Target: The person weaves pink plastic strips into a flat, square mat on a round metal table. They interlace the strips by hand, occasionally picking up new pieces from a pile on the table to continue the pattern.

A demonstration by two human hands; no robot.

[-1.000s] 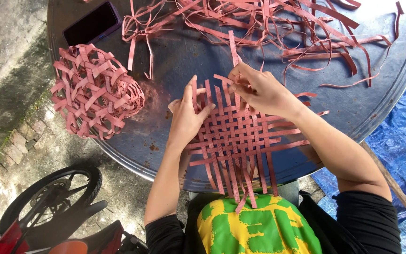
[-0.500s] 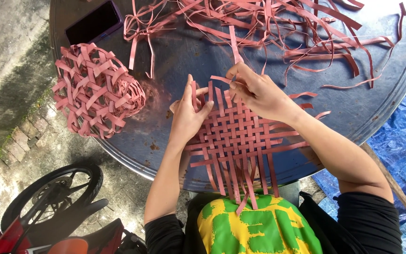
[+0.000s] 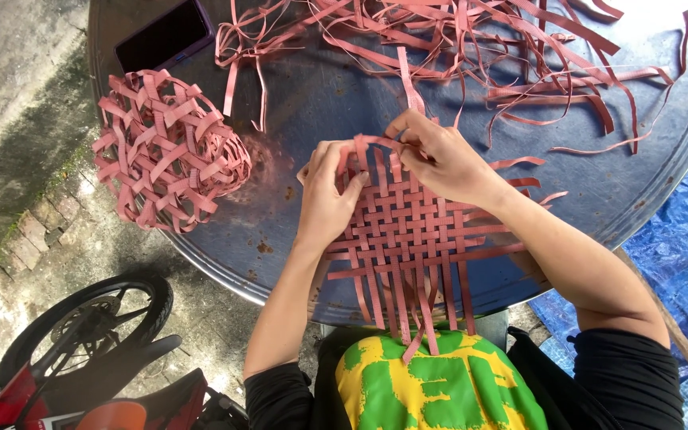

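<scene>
Your counter (image 3: 320, 87) is a round metal top, bluish grey and scuffed, with rust-coloured spots near its near edge. Flat on it in front of you lies a woven mat (image 3: 408, 231) of pink strips, its loose ends hanging over the rim. To your left a finished pink woven basket (image 3: 165, 151) rests on its side at the edge. A dark phone (image 3: 165, 36) lies at the far left, and a tangle of loose pink strips (image 3: 487, 48) spreads across the far side.
</scene>
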